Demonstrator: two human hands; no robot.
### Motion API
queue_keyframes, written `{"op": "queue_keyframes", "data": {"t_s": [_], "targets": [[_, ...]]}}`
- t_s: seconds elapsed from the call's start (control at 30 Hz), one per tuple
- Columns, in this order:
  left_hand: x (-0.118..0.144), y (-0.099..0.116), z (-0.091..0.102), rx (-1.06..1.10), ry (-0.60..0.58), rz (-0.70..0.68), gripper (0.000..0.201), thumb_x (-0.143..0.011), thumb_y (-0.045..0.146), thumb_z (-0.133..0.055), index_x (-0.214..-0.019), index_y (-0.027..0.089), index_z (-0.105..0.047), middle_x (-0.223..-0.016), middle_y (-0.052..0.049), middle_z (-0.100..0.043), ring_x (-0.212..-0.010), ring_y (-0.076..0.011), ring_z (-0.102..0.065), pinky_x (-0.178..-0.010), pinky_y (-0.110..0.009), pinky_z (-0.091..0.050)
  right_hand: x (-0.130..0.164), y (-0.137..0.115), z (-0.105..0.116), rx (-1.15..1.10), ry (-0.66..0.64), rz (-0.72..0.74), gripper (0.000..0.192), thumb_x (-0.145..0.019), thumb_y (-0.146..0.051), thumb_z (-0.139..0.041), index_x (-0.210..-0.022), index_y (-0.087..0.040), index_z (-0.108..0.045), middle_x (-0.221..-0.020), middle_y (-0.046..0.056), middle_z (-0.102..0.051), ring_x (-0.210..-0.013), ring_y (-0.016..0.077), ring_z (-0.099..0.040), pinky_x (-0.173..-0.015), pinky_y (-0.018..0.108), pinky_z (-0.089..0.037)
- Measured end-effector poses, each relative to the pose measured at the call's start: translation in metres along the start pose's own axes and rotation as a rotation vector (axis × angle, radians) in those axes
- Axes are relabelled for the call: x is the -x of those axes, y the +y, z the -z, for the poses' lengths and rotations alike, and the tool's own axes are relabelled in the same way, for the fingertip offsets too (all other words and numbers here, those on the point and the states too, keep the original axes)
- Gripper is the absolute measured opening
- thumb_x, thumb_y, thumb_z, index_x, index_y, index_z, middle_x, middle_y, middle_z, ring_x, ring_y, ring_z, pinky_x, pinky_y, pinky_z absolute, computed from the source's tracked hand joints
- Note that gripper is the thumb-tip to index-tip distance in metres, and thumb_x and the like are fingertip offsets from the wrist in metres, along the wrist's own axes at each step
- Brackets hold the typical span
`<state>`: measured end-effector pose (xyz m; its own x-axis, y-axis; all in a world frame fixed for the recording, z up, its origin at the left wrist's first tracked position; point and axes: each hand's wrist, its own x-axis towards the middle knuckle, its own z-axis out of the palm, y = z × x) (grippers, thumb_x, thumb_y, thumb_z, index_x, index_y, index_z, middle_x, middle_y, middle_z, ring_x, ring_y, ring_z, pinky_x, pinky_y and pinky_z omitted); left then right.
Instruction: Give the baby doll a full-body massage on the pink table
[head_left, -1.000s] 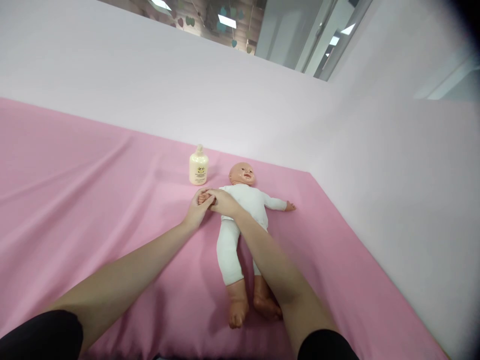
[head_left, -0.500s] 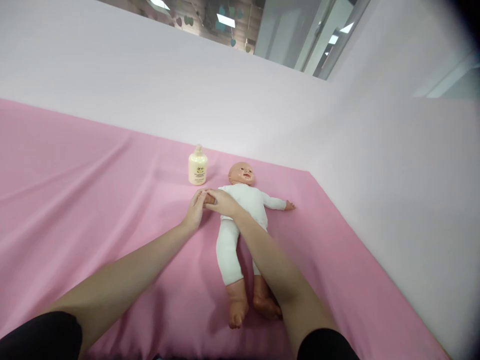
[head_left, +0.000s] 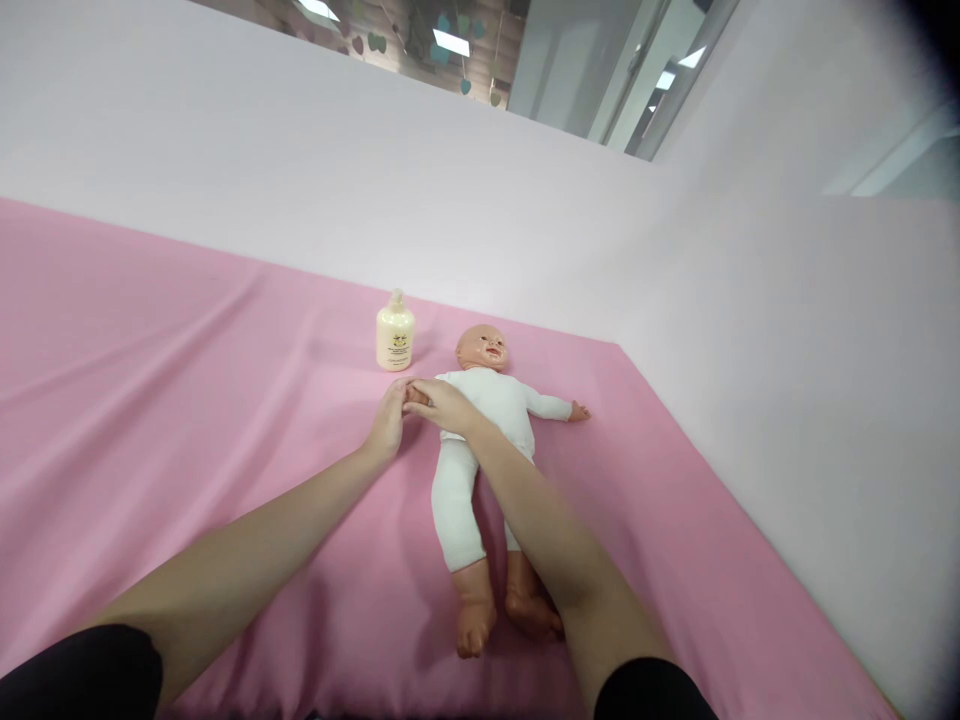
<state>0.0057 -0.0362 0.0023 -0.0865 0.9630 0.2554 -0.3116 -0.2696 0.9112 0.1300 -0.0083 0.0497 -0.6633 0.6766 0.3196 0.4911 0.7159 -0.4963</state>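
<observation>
A baby doll (head_left: 495, 400) in white clothes lies on its back on the pink sheet, head away from me and feet toward me. My right hand (head_left: 444, 404) is closed around the doll's arm on the left side, near its wrist. Against the doll's small hand (head_left: 415, 396) presses my left hand (head_left: 387, 418), its fingers curled round it. Parts of the doll's hand and forearm are hidden by my fingers. My right forearm passes over the doll's leg. Just beyond my hands stands a cream pump bottle (head_left: 395, 337), upright and touched by neither.
The pink sheet (head_left: 187, 400) covers the surface, with folds on the left. A white wall (head_left: 300, 180) rises behind it and another (head_left: 787, 330) along the right. A window (head_left: 480, 60) opens above the back wall.
Both hands stay at the doll's hand. My left fingers and the doll's hand have shifted very slightly to the left. The doll's body and the bottle have not moved.
</observation>
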Motion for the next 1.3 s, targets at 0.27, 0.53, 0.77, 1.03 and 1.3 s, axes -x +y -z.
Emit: {"op": "queue_keyframes", "data": {"t_s": [0.27,0.53,0.77,1.03,1.3], "targets": [[0.005,0.007,-0.002,0.005,0.0,-0.071,0.037,-0.086,0.05,-0.046,-0.1,0.018,-0.059,-0.095,-0.005,-0.061,-0.081,-0.015,-0.059,-0.074,-0.03,-0.049,-0.002,0.011,-0.006,-0.012,0.052,-0.009,0.032,-0.095,-0.027,-0.03,-0.088,-0.019,-0.06,-0.088,0.003,-0.065,-0.08,0.0132,-0.056,-0.077,0.025,-0.04],[0.006,0.01,-0.003,0.0,0.015,-0.097,0.035,-0.085,0.051,-0.049,-0.098,0.019,-0.055,-0.089,-0.003,-0.059,-0.075,-0.0135,-0.057,-0.072,-0.03,-0.05,-0.001,0.008,-0.004,-0.045,0.052,-0.061,0.033,-0.095,-0.032,-0.031,-0.092,-0.019,-0.061,-0.086,0.003,-0.065,-0.078,0.0133,-0.057,-0.076,0.026,-0.042],[0.005,0.01,-0.002,-0.112,0.088,-0.083,0.03,-0.082,0.046,-0.056,-0.097,0.02,-0.057,-0.095,-0.004,-0.059,-0.092,-0.0165,-0.056,-0.082,-0.03,-0.046,0.0,0.002,-0.002,-0.069,0.019,-0.034,0.026,-0.076,-0.028,-0.061,-0.101,-0.019,-0.061,-0.095,0.003,-0.066,-0.088,0.0168,-0.06,-0.081,0.028,-0.044],[0.003,0.009,-0.005,-0.072,0.148,-0.015,0.044,-0.068,0.032,-0.072,-0.106,0.022,-0.051,-0.093,-0.001,-0.057,-0.088,-0.0145,-0.058,-0.083,-0.028,-0.047,-0.002,0.006,-0.005,-0.052,0.032,0.004,0.036,-0.077,-0.017,-0.055,-0.113,-0.019,-0.058,-0.105,0.006,-0.065,-0.095,0.0182,-0.059,-0.086,0.031,-0.045],[-0.002,0.0,-0.004,0.031,0.142,0.045,0.036,-0.07,0.031,-0.07,-0.098,0.019,-0.052,-0.095,-0.002,-0.059,-0.096,-0.0148,-0.058,-0.09,-0.03,-0.045,0.001,0.009,-0.005,0.022,0.135,0.001,0.048,-0.076,-0.017,-0.057,-0.123,-0.017,-0.049,-0.12,0.01,-0.055,-0.114,0.0209,-0.048,-0.1,0.037,-0.037]]}}
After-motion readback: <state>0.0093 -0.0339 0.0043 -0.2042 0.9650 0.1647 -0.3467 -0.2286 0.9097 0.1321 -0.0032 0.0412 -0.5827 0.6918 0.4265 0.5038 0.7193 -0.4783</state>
